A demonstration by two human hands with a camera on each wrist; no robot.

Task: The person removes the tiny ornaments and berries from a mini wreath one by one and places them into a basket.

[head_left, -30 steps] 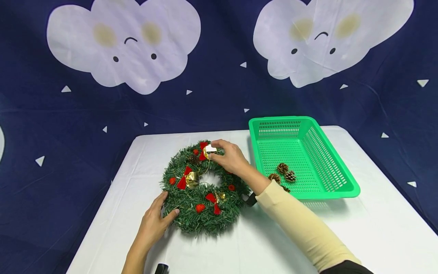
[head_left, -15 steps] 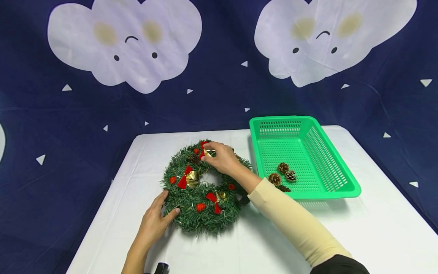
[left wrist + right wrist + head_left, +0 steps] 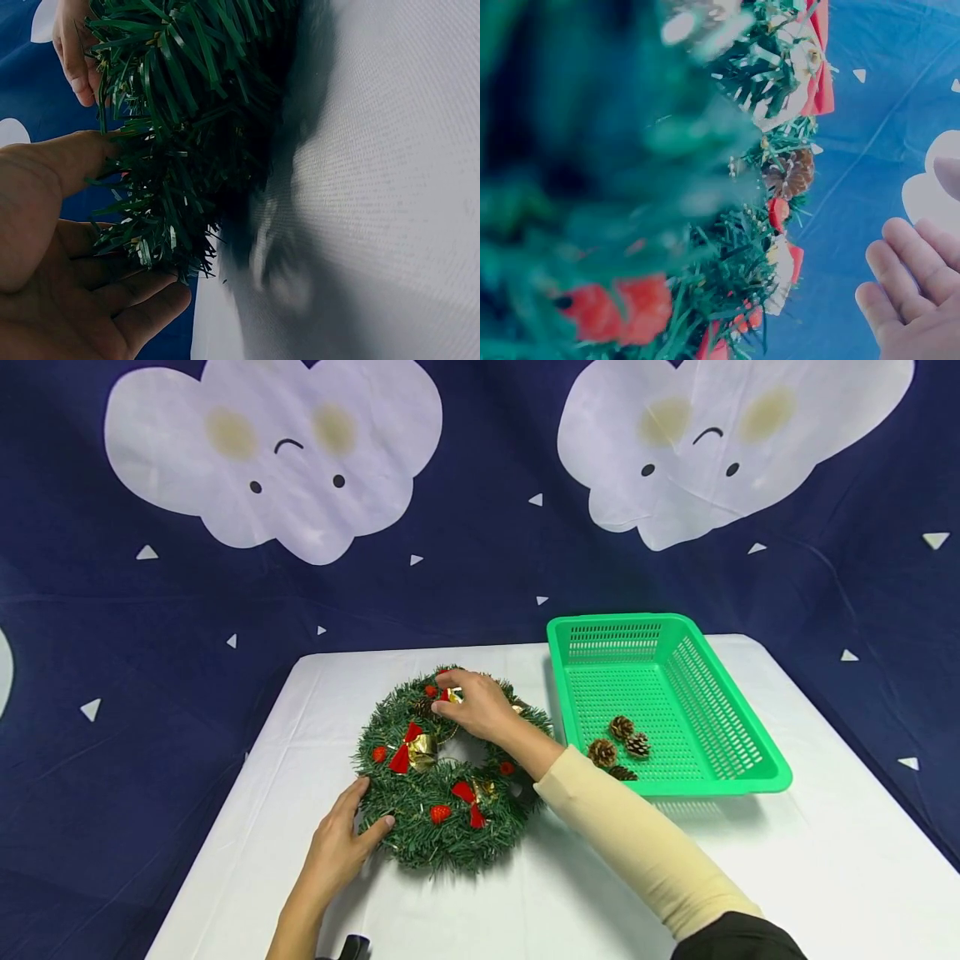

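Observation:
A green tinsel wreath [image 3: 442,852] lies on the white table, decorated with red bows, gold bells and red berries. My left hand [image 3: 337,843] holds its left edge, thumb on top and fingers round the outer side; in the left wrist view, fingers [image 3: 150,311] curve against the tinsel. Over the wreath's far part is my right hand [image 3: 480,706], thumb and index finger spread apart, nothing between them. Behind those fingers a red bow [image 3: 446,695] partly shows. Beside it, a pine cone [image 3: 789,174] sits among the tinsel, seen in the right wrist view.
A green plastic basket [image 3: 742,727] stands to the right, with several pine cones [image 3: 621,727] in its near left corner. A dark blue cloth with clouds [image 3: 480,585] hangs behind the table [image 3: 262,860]. A small black object [image 3: 354,947] shows at the bottom edge.
My right hand has shifted left across the far part of the wreath, now covering more of the red bow there. The left hand and the wreath stay in place.

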